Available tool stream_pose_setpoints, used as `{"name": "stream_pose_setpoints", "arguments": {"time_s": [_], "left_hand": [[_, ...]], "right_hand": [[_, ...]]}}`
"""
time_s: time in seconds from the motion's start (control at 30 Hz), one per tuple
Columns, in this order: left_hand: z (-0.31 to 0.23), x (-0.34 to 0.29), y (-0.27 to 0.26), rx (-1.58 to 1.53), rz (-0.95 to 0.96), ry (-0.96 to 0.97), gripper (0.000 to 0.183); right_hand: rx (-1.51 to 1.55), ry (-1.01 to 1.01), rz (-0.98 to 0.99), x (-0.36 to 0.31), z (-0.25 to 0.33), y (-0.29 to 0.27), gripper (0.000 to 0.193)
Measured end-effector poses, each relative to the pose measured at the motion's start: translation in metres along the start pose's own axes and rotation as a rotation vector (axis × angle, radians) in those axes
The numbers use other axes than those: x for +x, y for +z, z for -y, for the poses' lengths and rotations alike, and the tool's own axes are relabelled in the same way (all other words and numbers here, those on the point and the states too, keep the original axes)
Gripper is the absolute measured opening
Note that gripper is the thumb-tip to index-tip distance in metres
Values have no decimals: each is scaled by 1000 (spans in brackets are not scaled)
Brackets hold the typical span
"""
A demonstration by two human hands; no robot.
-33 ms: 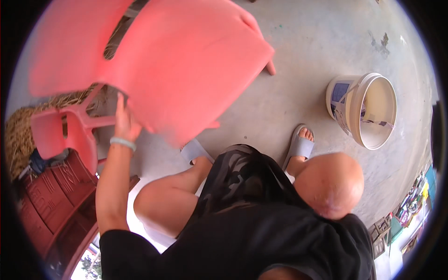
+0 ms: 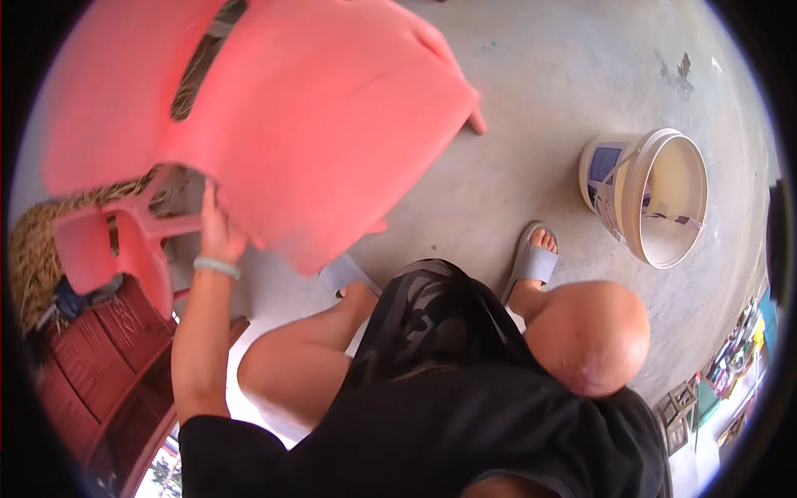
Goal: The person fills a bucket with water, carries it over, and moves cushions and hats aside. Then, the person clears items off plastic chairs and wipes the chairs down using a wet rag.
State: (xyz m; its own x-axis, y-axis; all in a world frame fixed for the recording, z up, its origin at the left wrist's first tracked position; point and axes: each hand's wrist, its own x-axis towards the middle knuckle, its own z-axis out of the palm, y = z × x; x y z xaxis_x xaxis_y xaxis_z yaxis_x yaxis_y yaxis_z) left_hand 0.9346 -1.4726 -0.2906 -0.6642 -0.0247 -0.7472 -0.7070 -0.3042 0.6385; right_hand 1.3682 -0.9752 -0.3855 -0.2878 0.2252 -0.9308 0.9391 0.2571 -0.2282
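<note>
A pink-red plastic chair [image 2: 332,124] fills the upper left, lifted and tilted, with a slot through its backrest. My left hand [image 2: 221,234] grips its near edge, between seat and backrest. The fingertips go behind the plastic, and a pale bracelet [image 2: 217,266] circles the wrist. Just left of this hand stands a second, smaller-looking red plastic chair [image 2: 137,228], partly covered by the first. My right hand does not show; only the black sleeve on that side is seen.
A white bucket [image 2: 608,170] stands on the concrete floor [image 2: 531,100] to the right. At the far left lies straw [image 2: 31,249], beside dark red carved wooden furniture [image 2: 91,349]. My feet wear grey slippers [image 2: 536,262]. Frames and assorted items [image 2: 681,407] are at the lower right.
The held chair has shifted slightly left, and its near edge sits a little lower. My left hand has moved slightly with it, still gripping. The bucket stays put.
</note>
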Motion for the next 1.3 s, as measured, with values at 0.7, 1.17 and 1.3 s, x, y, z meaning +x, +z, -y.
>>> {"name": "stream_pose_setpoints", "arguments": {"time_s": [0.7, 1.17, 1.3], "left_hand": [[14, 11, 6, 70, -47, 260, 65], [39, -310, -156, 1027, -437, 17, 60], [93, -342, -211, 931, -586, 175, 49]], "right_hand": [[-15, -91, 33, 14, -53, -28, 41], [-164, -106, 77, 18, -99, -41, 40], [-139, -95, 34, 0, -128, -55, 39]]}}
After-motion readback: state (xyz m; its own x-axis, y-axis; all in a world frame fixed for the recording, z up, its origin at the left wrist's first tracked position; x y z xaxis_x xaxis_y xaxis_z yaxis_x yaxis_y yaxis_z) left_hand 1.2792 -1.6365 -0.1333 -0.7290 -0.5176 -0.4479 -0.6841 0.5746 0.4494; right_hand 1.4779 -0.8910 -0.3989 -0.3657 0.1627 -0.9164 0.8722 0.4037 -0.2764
